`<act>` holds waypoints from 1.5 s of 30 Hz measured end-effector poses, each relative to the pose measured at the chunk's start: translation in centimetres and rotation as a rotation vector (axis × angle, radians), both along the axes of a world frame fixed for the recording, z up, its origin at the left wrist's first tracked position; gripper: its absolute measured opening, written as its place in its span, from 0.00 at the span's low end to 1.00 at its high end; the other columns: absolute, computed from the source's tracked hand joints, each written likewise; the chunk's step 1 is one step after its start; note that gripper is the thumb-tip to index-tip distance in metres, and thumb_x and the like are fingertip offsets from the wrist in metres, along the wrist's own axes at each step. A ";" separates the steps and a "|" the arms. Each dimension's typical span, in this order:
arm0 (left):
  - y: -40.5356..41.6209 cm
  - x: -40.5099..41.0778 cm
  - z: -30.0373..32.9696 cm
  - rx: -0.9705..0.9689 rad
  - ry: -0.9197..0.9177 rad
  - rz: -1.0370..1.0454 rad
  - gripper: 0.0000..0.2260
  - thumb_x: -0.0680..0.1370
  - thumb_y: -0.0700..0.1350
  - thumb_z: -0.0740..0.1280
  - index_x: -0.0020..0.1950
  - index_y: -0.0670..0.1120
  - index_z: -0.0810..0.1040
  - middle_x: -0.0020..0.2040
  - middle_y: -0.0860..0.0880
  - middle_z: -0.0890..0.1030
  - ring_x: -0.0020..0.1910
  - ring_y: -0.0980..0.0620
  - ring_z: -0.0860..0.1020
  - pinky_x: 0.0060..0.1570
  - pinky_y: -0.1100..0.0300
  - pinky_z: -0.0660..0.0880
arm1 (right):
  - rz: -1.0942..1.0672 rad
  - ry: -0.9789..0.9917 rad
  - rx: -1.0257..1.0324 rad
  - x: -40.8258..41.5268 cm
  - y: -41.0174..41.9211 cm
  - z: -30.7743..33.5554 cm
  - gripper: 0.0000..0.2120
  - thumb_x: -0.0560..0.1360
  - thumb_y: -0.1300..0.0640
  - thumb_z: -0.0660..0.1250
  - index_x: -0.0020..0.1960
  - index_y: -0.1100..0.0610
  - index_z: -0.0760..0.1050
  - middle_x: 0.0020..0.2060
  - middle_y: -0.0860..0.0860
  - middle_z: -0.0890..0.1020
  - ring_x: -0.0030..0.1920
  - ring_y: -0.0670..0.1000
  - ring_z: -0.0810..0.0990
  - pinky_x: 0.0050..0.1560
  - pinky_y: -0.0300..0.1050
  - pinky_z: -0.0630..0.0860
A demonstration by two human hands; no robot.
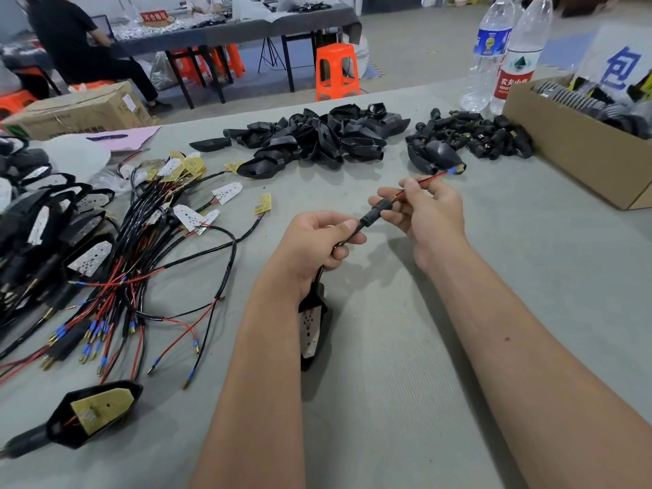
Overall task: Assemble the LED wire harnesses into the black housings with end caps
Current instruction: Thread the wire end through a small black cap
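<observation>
Left hand [319, 241] grips the harness [405, 193] — its housing [314, 330] half-hidden behind the wrist.

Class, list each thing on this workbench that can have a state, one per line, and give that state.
left hand: grips the harness cable.
right hand: pinches the red and black wire.
end cap: threaded on the wire, between both hands.
held housing: LED board inside, hanging below the left hand.
near housing: open, board seated.
empty housings: piled, unfilled.
water bottles: upright; caps out of view.
cardboard box: open.
</observation>
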State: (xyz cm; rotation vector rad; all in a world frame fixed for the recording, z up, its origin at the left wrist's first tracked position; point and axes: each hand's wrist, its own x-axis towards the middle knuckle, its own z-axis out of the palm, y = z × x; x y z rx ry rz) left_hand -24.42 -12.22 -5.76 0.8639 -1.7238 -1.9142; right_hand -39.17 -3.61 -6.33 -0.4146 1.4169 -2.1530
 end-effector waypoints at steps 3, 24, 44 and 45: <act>0.0 -0.1 0.0 -0.007 -0.006 0.048 0.05 0.83 0.37 0.66 0.53 0.37 0.81 0.38 0.46 0.84 0.26 0.56 0.68 0.23 0.67 0.61 | 0.042 0.047 0.039 -0.1 -0.1 -0.3 0.05 0.81 0.65 0.68 0.48 0.59 0.81 0.40 0.54 0.84 0.41 0.51 0.84 0.36 0.37 0.79; -0.6 0.8 0.1 -0.082 -0.081 -0.008 0.08 0.82 0.42 0.68 0.50 0.39 0.82 0.39 0.45 0.84 0.30 0.50 0.79 0.29 0.62 0.75 | 0.096 0.164 0.164 0.3 -0.1 -0.4 0.08 0.80 0.60 0.72 0.49 0.66 0.82 0.34 0.54 0.83 0.30 0.46 0.79 0.31 0.37 0.74; -0.3 2.0 1.1 -0.032 -0.024 -0.043 0.05 0.82 0.40 0.69 0.56 0.39 0.77 0.45 0.41 0.86 0.36 0.41 0.84 0.38 0.54 0.82 | -0.156 -0.334 -0.283 -0.7 0.2 0.3 0.07 0.80 0.64 0.70 0.44 0.63 0.79 0.31 0.52 0.82 0.30 0.46 0.78 0.35 0.34 0.78; -0.3 2.0 0.9 -0.020 -0.012 -0.010 0.09 0.80 0.39 0.71 0.58 0.38 0.76 0.46 0.40 0.86 0.37 0.41 0.84 0.39 0.54 0.82 | -0.162 -0.372 -0.309 -1.0 0.2 0.3 0.06 0.80 0.64 0.70 0.44 0.63 0.79 0.31 0.52 0.82 0.30 0.46 0.78 0.34 0.34 0.78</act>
